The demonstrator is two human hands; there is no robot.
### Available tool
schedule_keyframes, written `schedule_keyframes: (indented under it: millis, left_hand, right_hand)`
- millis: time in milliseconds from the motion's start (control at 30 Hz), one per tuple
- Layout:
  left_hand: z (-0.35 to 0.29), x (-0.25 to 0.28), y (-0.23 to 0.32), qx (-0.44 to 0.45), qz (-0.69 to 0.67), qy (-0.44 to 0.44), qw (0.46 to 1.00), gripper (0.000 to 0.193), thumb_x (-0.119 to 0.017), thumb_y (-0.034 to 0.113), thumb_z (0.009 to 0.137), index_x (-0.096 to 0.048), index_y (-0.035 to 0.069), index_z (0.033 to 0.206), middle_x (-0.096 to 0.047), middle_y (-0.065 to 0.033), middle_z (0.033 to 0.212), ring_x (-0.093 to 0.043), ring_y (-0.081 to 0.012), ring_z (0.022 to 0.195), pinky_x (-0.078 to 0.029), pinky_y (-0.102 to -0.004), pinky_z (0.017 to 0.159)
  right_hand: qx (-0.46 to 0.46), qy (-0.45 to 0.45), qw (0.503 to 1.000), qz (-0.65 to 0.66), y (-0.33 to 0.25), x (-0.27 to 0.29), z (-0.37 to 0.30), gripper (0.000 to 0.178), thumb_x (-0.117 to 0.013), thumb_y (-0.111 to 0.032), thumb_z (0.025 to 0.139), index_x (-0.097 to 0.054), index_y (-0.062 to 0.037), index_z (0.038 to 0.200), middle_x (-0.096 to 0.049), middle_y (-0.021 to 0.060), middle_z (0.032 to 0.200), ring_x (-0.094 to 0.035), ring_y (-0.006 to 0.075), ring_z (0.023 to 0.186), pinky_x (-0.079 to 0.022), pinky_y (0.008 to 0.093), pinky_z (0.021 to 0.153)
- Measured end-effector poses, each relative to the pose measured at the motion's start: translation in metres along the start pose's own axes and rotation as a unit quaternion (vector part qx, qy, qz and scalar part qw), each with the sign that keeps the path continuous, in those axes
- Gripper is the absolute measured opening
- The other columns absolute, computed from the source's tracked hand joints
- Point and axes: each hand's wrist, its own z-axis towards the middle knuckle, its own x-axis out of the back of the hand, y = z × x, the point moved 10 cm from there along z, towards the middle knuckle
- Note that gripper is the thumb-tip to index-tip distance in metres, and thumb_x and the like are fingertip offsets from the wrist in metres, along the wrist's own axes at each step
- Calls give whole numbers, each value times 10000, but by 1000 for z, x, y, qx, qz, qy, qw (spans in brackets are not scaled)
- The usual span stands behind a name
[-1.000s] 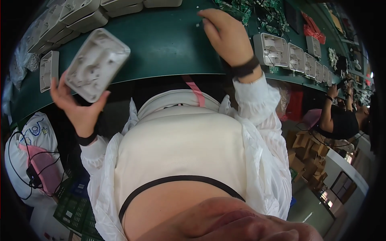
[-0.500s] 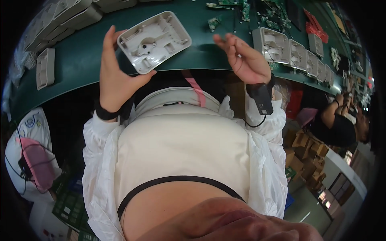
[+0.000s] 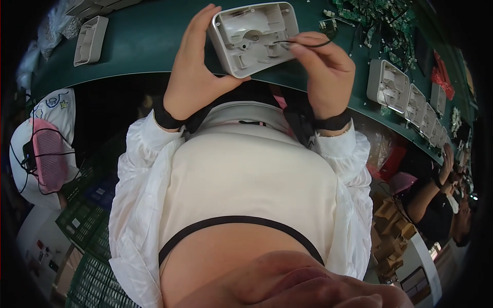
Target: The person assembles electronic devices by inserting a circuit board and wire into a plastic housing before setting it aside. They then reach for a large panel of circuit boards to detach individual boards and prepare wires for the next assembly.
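Note:
A white plastic housing (image 3: 259, 25), open side up with ribs, posts and a domed part inside, is tilted above the bench edge. My left hand (image 3: 195, 69) is closed on its left side, the thumb along the near edge and fingers up the far side. At the housing's right side, my right hand (image 3: 328, 66) pinches a thin dark wire (image 3: 313, 45). One end of the wire reaches into the housing; the rest curves up past my fingertips. A small circuit board (image 3: 328, 24) lies on the bench beyond this hand.
The green bench (image 3: 141, 43) carries a heap of circuit boards (image 3: 380, 25) at the far right. A row of similar housings (image 3: 387, 86) lines its right side, and another housing (image 3: 91, 41) stands at left. A co-worker's arm (image 3: 429, 192) shows at right.
My right hand has come to the housing and now holds the dark wire inside it. The housing has turned in my left hand and sits farther right and higher in the picture.

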Motion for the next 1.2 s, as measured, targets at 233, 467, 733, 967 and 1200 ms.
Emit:
schedule_keyframes:
  millis: [233,467,733,967,1200]
  left_hand:
    - [-3,4,10,-335,-239,175,895,1053,-947,169,676,-346,-5,1522,-512,-211,1401,-559,-341,1290,-451,-410,1089]
    - [-5,5,13,-317,-222,179,904,1056,-951,182,671,-349,-8,1518,-510,-220,1397,-538,-355,1301,-426,-420,1108]
    - [-4,4,12,-298,-232,164,911,1058,-944,178,675,-336,-7,1521,-488,-223,1410,-514,-355,1320,-408,-416,1120]
    - [-3,-1,12,-295,-237,161,911,1077,-931,140,696,-283,-7,1544,-468,-216,1423,-493,-328,1343,-414,-409,1124]
    - [4,-20,3,56,-284,-13,957,1050,-856,-4,767,-195,28,1581,-445,-183,1449,-536,-268,1318,-492,-386,1066]
  right_hand:
    - [156,-46,968,-193,-28,-36,-8,165,-757,102,809,-770,7,944,-776,84,989,-692,224,957,-532,307,855]
    - [185,-63,947,-255,-32,-39,-8,227,-770,105,779,-786,-21,966,-781,69,998,-687,230,963,-532,314,852]
    - [175,-67,947,-262,-28,-40,-5,174,-764,64,804,-783,-17,956,-785,71,1002,-689,236,968,-536,327,860]
    - [60,-101,974,-192,-7,-42,0,154,-772,43,795,-780,-30,930,-777,63,958,-692,244,945,-538,318,841]
    - [125,-86,917,-369,-26,-52,3,149,-783,6,804,-778,-46,943,-759,53,898,-686,230,861,-534,325,757]
